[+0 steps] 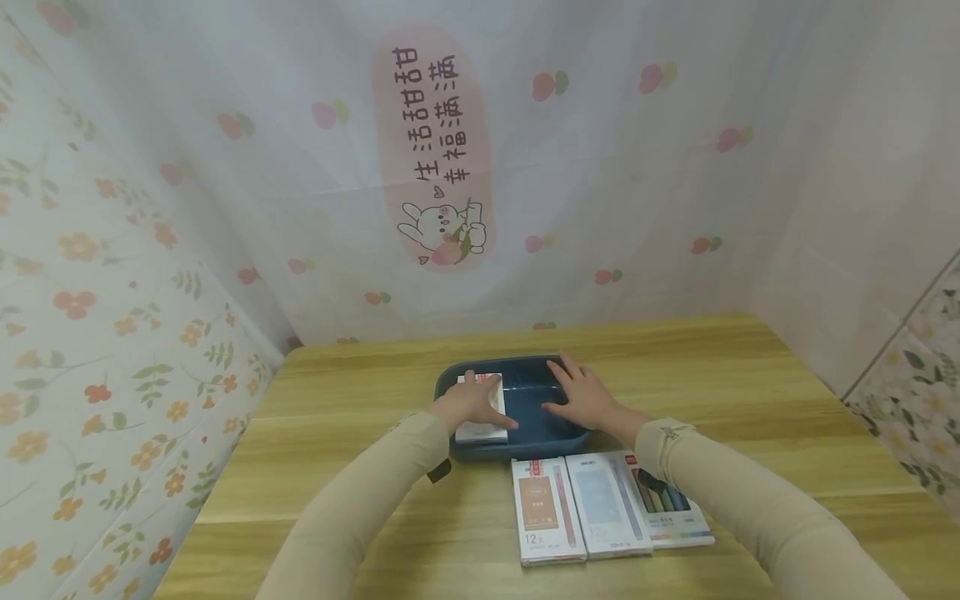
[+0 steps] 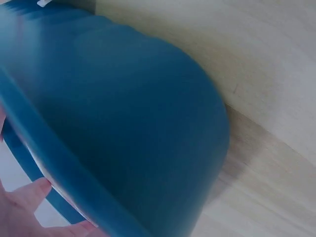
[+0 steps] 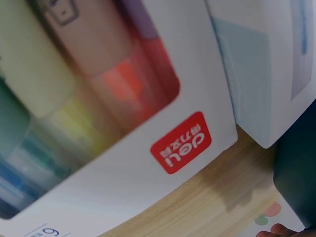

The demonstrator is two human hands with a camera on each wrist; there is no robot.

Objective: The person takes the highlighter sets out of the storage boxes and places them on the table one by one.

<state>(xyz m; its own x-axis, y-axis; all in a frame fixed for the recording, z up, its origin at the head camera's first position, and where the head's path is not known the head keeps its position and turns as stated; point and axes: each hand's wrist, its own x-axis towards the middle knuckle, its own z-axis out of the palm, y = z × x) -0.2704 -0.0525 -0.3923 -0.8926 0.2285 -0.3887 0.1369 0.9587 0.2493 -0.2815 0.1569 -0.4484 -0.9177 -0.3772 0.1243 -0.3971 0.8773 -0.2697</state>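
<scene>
A dark blue basin (image 1: 536, 417) stands on the table, with a white box (image 1: 480, 432) lying in its left part. My left hand (image 1: 471, 402) is spread over that box, thumb reaching past its right edge. In the left wrist view, fingertips (image 2: 39, 190) touch near the box's edge, just inside the basin's rim (image 2: 64, 153). My right hand (image 1: 588, 400) is at the basin's right rim, fingers spread and thumb over the inside, holding no box. Only a bit of this hand shows at the bottom corner of the right wrist view.
Before the basin lie a white-and-brown pen box (image 1: 538, 517), a white-and-pale-blue pen box (image 1: 606, 508) and a windowed box of highlighters (image 3: 180, 143), partly under my right forearm. A small black object (image 1: 439, 472) is by my left sleeve. Printed curtains (image 1: 600, 167) hang behind the table.
</scene>
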